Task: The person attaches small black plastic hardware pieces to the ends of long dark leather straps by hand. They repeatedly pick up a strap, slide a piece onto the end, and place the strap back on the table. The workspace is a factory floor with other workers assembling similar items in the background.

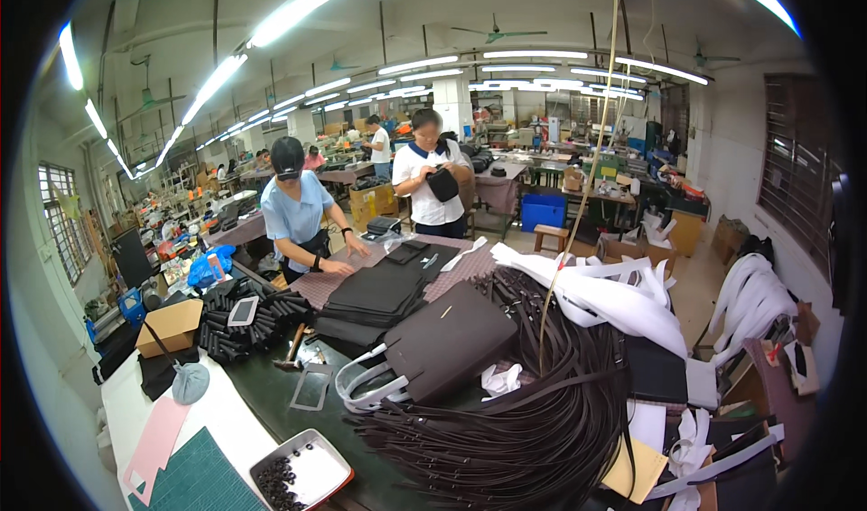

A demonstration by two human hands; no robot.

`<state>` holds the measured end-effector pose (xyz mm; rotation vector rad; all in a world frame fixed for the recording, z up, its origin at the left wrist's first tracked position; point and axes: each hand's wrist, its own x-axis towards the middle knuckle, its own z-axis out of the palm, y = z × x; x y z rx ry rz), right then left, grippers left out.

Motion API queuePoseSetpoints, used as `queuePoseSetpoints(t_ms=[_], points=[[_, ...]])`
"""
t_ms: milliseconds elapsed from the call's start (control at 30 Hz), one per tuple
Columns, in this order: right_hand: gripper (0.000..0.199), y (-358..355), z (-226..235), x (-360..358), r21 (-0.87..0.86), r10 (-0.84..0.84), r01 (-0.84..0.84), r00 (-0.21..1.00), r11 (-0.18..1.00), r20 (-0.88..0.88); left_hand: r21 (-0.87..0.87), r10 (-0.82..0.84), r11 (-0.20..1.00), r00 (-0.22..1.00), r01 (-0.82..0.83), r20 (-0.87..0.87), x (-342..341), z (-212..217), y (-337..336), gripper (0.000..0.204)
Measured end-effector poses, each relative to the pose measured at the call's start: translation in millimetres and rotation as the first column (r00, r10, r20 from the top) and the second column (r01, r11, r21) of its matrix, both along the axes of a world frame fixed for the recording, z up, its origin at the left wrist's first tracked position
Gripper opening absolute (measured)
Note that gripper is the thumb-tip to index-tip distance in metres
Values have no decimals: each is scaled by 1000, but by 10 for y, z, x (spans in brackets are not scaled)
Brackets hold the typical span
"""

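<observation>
Neither of my hands shows in the head view. Closest to me on the dark green table lies a big heap of dark brown straps (506,439). A dark brown handbag (456,339) with wrapped, pale handles (366,380) rests against them. Left of the bag are a grey rectangular frame (312,386) and a hammer (291,348). A white tray (316,448) at the lower edge holds small black pieces. Beyond the bag, flat black panels (379,294) are stacked on a checked cloth.
Across the table, a person in light blue (298,209) leans over the cloth; another in white (438,186) holds a black pouch (442,184). Black rolls (248,326), an open carton (172,326) and a green cutting mat (203,475) lie left. White strips (587,294) lie right.
</observation>
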<state>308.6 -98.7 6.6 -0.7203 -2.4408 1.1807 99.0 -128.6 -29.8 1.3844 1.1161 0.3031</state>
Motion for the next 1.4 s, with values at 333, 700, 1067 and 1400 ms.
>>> queuePoseSetpoints(t_ms=[333, 700, 1067, 1400], points=[[29, -73, -391, 89, -187, 17, 0, 995, 982, 94, 270, 23, 963, 999, -11, -44, 83, -116, -108, 35], [19, -143, -458, 203, -171, -54, 58, 998, 984, 33, 147, 91, 984, 992, -103, 85, 51, -100, -247, 28], [13, -88, -413, 183, -86, -105, 103, 994, 991, -9, 292, 99, 953, 993, -77, -62, 100, -5, -201, 28], [15, -47, -473, 69, -73, -116, 117, 993, 990, 15, 294, 194, 941, 980, -171, -51, 110, -87, -243, 32]])
